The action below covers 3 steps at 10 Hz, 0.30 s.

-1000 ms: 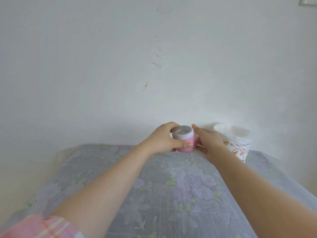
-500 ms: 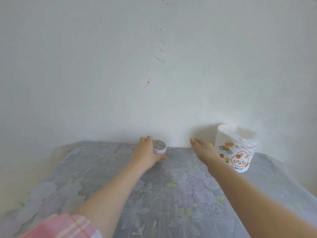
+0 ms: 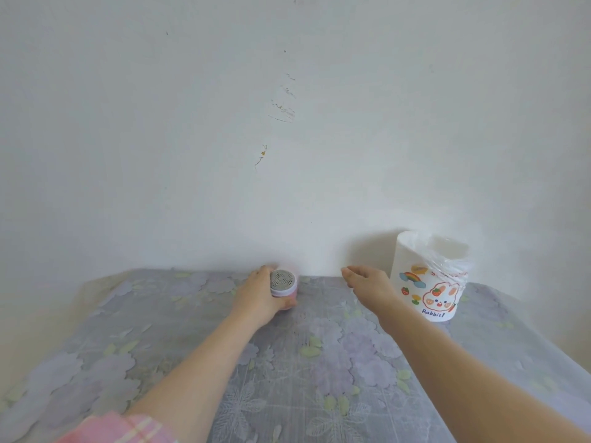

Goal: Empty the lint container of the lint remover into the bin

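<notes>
The lint remover (image 3: pixel 284 285) is a small pink cylinder with a white collar and a round metal mesh on top. It stands on the floral cloth near the wall, and my left hand (image 3: pixel 262 297) is wrapped around its left side. My right hand (image 3: pixel 367 284) hovers flat and empty to its right, fingers loosely extended, just left of the bin. The bin (image 3: pixel 430 279) is a white tub with a rabbit and rainbow print and a clear plastic liner folded over its rim.
A table covered by a grey-lilac floral cloth (image 3: pixel 319 362) runs up to a white wall (image 3: pixel 287 123). The bin stands at the back right of the cloth against the wall. A pink checked sleeve (image 3: pixel 118 431) shows at the bottom left.
Both hands held the lint remover up a second ago. My left hand has since set it down by the wall, and my right hand has let go and drifted right toward the bin.
</notes>
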Motion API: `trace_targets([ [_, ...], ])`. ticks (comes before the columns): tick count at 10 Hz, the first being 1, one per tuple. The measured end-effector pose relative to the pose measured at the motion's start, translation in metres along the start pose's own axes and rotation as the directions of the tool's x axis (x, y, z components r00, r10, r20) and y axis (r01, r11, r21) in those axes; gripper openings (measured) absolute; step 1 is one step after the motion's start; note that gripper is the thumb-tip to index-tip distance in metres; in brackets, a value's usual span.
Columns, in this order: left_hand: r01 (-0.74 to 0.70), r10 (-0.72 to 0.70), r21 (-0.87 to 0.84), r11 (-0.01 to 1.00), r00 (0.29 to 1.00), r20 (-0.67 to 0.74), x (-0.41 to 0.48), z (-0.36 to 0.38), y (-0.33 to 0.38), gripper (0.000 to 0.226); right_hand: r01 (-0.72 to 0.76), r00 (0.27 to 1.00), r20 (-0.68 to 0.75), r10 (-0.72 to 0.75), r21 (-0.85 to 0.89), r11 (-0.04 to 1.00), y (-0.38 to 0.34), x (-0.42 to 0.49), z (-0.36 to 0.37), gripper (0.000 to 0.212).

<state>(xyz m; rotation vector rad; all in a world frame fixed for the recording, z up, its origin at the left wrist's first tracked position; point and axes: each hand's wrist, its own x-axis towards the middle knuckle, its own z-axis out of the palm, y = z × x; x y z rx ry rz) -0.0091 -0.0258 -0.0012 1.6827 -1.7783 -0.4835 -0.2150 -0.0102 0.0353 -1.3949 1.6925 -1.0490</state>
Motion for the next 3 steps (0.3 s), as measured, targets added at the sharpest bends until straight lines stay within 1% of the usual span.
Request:
trace_targets([
  [1, 0.011, -0.009, -0.029, 1.0, 0.999, 0.04, 0.001, -0.003, -0.003, 0.087, 0.0, 1.0, 0.004, 0.0, -0.009, 1.0, 0.001, 0.001, -0.003, 0.045],
  [2, 0.024, -0.024, -0.024, 0.999, 1.0, -0.005, -0.005, -0.01, 0.0, 0.092, -0.015, 1.0, 0.004, 0.015, -0.023, 1.0, -0.002, -0.002, -0.007, 0.042],
  [3, -0.017, 0.018, 0.007, 1.0, 0.975, -0.22, -0.007, -0.021, 0.011, 0.068, 0.011, 0.999, -0.036, -0.01, 0.032, 0.999, -0.008, -0.002, -0.011, 0.032],
])
